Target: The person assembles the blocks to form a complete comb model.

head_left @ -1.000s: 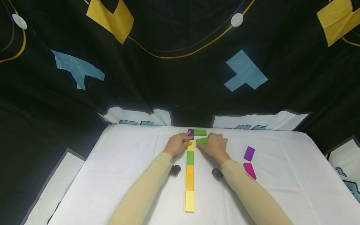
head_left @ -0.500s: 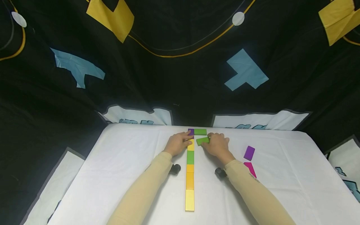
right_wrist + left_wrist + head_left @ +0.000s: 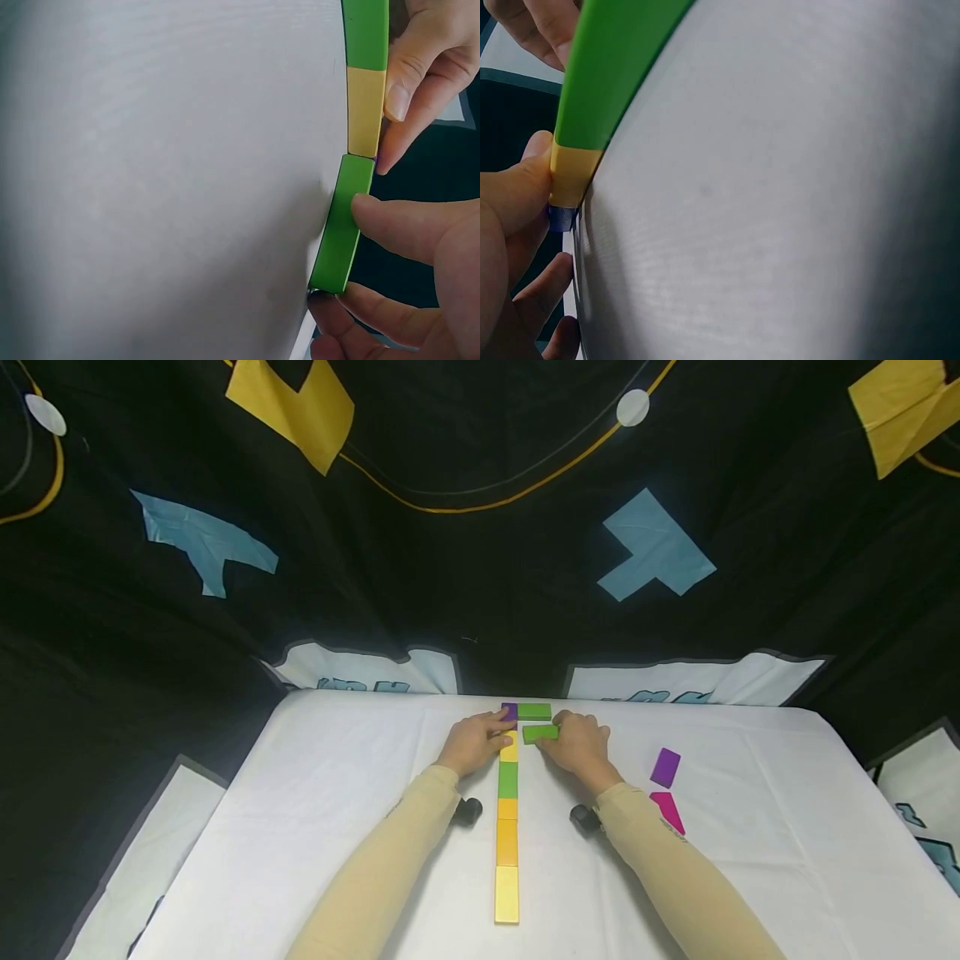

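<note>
Green block [image 3: 540, 733] sits pinched in the right hand [image 3: 579, 745] at the far end of the white table [image 3: 750, 860], just at 3 o'clock of the top of the coloured block column [image 3: 507, 827]; over the last second it has swung from lying slightly skewed and a touch lower to lying nearly level, closer under the second green block [image 3: 534, 712] that rests at 12 o'clock of it; the right wrist view shows the thumb [image 3: 405, 225] and fingers curled round its long edges, one end meeting the yellow block [image 3: 366, 111] of the column; the left hand [image 3: 474, 743] has not shifted, its fingertips pressing the column's left side at the purple block [image 3: 509, 712], thumb [image 3: 517, 187] against the yellow piece; I judge this a fine alignment of the piece against the column, with the left hand bracing the row so it does not slide; a purple tile [image 3: 665, 767] and a magenta tile [image 3: 667, 812] lie apart at 4 o'clock of the right hand, untouched.
</note>
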The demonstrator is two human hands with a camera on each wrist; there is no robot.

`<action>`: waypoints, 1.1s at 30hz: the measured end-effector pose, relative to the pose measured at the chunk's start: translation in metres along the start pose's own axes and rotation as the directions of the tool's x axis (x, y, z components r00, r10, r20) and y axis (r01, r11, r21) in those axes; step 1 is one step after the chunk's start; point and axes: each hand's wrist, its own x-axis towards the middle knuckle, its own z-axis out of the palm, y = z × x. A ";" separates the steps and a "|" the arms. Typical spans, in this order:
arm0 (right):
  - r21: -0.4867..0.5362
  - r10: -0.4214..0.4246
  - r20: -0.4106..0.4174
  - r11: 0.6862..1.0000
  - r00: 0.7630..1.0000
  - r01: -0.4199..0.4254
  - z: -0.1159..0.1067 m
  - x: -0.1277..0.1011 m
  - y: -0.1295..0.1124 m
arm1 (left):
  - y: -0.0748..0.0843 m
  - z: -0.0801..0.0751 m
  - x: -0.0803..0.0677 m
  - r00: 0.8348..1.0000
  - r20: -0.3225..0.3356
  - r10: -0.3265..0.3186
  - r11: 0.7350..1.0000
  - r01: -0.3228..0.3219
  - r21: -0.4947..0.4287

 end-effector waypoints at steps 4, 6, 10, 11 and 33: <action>0.008 0.002 -0.004 1.000 1.000 -0.002 0.001 0.000 -0.001 | 0.000 0.000 0.000 1.000 -0.004 0.001 1.000 -0.001 0.001; 0.010 0.000 -0.005 1.000 1.000 0.000 0.002 0.001 -0.002 | 0.001 -0.001 -0.001 1.000 0.002 -0.007 1.000 0.007 -0.002; 0.005 -0.001 -0.007 1.000 1.000 0.001 0.002 0.001 -0.003 | 0.001 -0.001 -0.001 1.000 -0.001 -0.006 1.000 0.006 -0.011; 0.003 -0.001 -0.007 1.000 1.000 0.001 0.002 0.002 -0.003 | 0.001 -0.001 -0.001 1.000 -0.003 -0.004 1.000 0.004 -0.013; 0.005 -0.007 -0.019 1.000 1.000 0.007 0.004 0.002 -0.007 | 0.000 0.000 0.000 1.000 -0.007 0.001 1.000 -0.001 -0.004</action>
